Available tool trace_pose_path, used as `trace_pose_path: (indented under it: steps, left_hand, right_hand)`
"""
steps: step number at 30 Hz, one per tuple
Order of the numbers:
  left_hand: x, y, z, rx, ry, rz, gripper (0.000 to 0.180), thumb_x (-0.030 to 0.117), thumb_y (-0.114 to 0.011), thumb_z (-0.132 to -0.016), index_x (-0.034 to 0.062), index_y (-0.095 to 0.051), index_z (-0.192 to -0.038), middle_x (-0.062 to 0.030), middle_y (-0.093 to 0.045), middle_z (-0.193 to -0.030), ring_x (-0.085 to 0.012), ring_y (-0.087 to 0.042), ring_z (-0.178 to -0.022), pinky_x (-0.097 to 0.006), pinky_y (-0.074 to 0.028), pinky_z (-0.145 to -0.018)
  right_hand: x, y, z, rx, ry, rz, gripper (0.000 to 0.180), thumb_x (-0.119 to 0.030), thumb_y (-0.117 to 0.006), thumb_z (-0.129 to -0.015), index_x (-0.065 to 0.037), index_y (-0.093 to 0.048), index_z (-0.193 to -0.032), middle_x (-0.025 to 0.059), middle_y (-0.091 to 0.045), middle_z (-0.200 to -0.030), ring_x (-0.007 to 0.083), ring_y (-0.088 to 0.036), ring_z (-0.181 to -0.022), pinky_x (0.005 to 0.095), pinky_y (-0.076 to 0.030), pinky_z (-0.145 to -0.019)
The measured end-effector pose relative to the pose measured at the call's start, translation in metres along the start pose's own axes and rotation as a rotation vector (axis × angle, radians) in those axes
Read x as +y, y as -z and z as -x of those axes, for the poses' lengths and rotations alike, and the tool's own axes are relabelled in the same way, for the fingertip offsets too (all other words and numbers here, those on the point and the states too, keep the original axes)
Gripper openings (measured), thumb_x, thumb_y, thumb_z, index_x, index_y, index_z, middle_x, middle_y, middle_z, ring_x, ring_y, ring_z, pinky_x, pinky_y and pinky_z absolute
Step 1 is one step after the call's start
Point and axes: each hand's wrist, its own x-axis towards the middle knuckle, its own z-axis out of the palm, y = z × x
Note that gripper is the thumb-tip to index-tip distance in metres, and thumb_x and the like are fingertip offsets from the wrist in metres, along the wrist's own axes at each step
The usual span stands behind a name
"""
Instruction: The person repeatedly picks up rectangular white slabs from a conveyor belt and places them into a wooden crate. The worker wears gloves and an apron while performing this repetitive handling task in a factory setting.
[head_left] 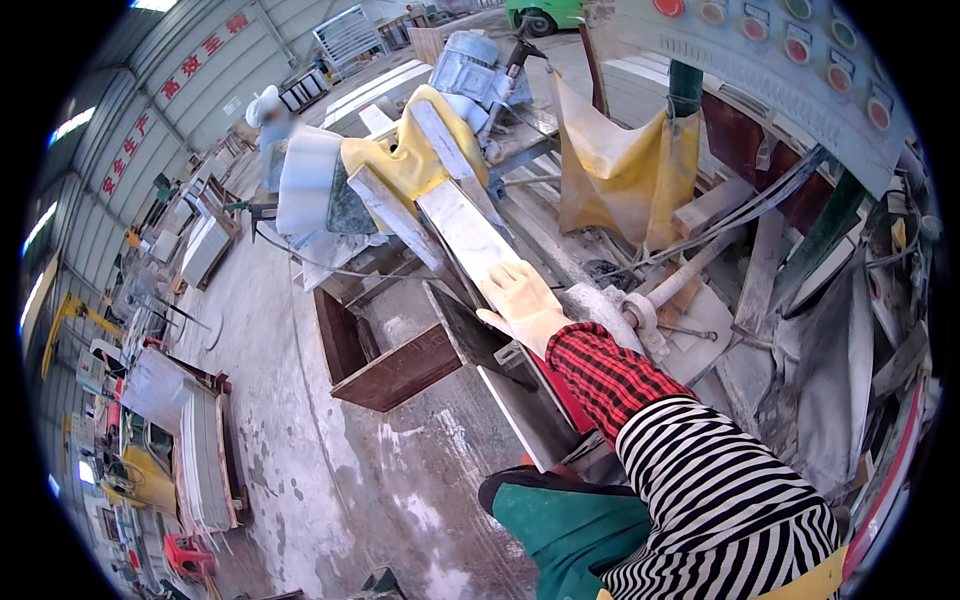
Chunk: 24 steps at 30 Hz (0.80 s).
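Note:
My right hand (525,303), in a pale glove, lies palm down on the near end of a long, narrow white stone strip (465,228). Its fingers are stretched out along the strip, and the thumb is spread to the left. The strip's far end meets a yellow sheet (412,150) draped over the machine. Two worn wooden boards (395,212) rest on that sheet, one to each side of the strip. A red-and-black checked cuff covers my right wrist below a striped sleeve. My left hand does not show.
Across the far end stands a person (270,115) with a pale head covering. A dusty blue motor (465,65) sits beyond the sheet. The control panel (770,75) hangs upper right. Left of the strip is a brown open frame (400,370); a metal shaft (690,270) lies right.

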Motion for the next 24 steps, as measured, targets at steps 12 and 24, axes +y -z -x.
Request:
trace_pose_path:
  steps: [12,24]
  left_hand:
    - [-0.007,-0.042,-0.006,0.246,-0.031,0.029,0.043,0.048,-0.050,-0.099,0.0164,-0.080,-0.097,-0.0101,-0.077,-0.097,-0.0300,-0.070,-0.097,-0.056,-0.039,-0.104]
    - [-0.003,-0.023,0.001,0.162,0.010,0.001,0.044,0.050,-0.052,-0.098,0.0156,-0.080,-0.095,-0.0107,-0.077,-0.096,-0.0281,-0.071,-0.096,-0.053,-0.037,-0.106]
  right_hand:
    - [-0.004,0.004,0.010,-0.085,-0.036,0.037,0.039,-0.032,-0.070,-0.086,-0.010,-0.060,-0.116,0.0110,-0.056,-0.110,0.0271,-0.055,-0.110,0.0412,-0.039,-0.095]
    - [-0.007,0.005,0.021,-0.038,-0.036,0.021,0.040,-0.034,-0.070,-0.086,-0.009,-0.061,-0.116,0.0113,-0.057,-0.115,0.0277,-0.054,-0.116,0.0427,-0.039,-0.097]
